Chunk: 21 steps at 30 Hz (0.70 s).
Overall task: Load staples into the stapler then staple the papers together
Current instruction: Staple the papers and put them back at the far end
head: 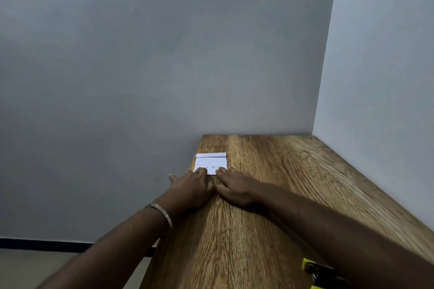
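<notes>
Hands on papers, stapling not yet done.
Left hand (192, 186) & right hand (236, 189) lie flat, fingers straight, pressing papers (211, 164) at far tabletop (270, 195) edge, gripping nothing. Stapler (321, 273) lies near, bottom right, untouched; loaded or not, cannot tell.

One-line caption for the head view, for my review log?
Both hands, left and right, rest flat with fingertips on the small white papers on a wooden table; the yellow-and-black stapler lies apart at the near edge.
</notes>
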Each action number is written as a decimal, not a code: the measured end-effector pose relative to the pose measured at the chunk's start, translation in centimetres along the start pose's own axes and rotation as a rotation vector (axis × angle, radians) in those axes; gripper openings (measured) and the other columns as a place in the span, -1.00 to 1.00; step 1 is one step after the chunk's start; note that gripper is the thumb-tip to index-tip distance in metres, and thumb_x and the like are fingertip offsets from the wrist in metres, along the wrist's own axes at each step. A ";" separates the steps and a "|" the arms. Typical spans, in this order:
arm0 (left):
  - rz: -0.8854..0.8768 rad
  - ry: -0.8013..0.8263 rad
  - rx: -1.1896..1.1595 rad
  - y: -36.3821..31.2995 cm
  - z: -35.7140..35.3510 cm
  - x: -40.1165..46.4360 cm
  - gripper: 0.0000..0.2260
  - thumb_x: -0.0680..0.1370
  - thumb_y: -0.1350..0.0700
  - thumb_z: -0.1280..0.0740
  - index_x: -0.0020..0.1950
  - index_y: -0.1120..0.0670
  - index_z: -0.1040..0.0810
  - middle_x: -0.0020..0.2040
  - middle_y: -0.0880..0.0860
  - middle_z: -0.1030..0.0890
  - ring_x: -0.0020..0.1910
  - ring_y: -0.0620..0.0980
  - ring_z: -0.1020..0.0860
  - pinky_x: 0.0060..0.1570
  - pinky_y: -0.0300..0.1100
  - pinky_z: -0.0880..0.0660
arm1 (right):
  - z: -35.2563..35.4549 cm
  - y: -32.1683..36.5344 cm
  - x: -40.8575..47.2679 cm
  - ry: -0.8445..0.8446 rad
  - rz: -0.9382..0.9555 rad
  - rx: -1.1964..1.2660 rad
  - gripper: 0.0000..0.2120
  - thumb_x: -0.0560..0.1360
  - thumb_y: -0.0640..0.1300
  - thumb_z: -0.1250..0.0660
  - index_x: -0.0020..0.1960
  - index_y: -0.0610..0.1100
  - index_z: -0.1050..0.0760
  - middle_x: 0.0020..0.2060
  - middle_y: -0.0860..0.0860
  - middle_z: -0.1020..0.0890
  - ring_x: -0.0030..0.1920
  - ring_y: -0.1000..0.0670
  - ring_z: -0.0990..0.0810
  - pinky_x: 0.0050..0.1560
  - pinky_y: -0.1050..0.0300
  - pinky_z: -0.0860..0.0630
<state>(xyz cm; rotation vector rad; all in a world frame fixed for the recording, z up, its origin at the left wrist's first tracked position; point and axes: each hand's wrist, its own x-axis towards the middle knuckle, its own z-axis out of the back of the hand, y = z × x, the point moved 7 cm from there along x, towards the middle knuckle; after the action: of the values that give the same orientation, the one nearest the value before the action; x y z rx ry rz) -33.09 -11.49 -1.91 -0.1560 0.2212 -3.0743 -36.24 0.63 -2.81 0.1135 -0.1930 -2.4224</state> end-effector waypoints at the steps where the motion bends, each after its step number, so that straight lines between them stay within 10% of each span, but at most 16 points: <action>1: 0.003 -0.011 -0.016 0.0 -0.1 0.4 -0.59 0.61 -0.17 0.02 0.25 0.07 -0.38 0.30 0.06 -0.51 0.28 0.08 -0.47 0.27 0.53 -0.15 | 0.0 -0.5 0.5 -0.010 -0.007 0.007 -0.35 0.63 0.18 0.08 0.64 -0.08 0.08 0.64 -0.06 0.01 0.63 -0.09 0.07 0.58 -0.18 0.07; 21: 0.005 -0.088 -0.200 1.1 -0.8 2.4 -0.70 0.61 -0.15 -0.05 0.18 0.01 -0.37 0.24 0.03 -0.54 0.34 0.11 -0.43 0.24 0.46 -0.28 | -0.5 -1.5 2.1 -0.101 0.026 0.058 -0.28 0.56 0.22 0.06 0.63 -0.04 0.09 0.64 -0.02 0.01 0.62 -0.08 0.03 0.58 -0.15 0.02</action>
<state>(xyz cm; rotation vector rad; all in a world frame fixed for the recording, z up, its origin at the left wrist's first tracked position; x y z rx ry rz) -35.47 -12.59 -2.64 -0.2984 0.5226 -3.0258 -38.67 0.34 -3.60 0.0150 -0.3081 -2.3987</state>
